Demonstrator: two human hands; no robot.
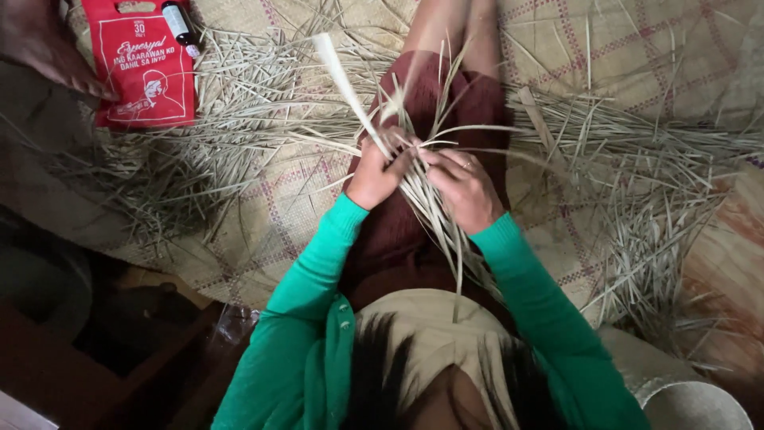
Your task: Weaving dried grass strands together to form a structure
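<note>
on the person's lap lies a bundle of pale dried leaf strips (430, 199), between the left hand (378, 171) and right hand (465, 187). loose strips (637, 199) lie on the woven straw mat (652, 48) at both sides. far left on the mat lies a flat red printed bag (143, 64), a small dark bottle (179, 22) just right of its top.

A woven floor mat (621, 48), pale tan with faint purple check lines, is seen covering most of the floor. Loose dried leaf strips (629, 199) are scattered thickly across it, from nine o'clock through twelve to four o'clock. A red printed pouch (147, 68) is laid flat at eleven o'clock, with a small dark bottle (179, 22) at its top edge. Bare dark floor (48, 239) is visible at eight o'clock.
</note>
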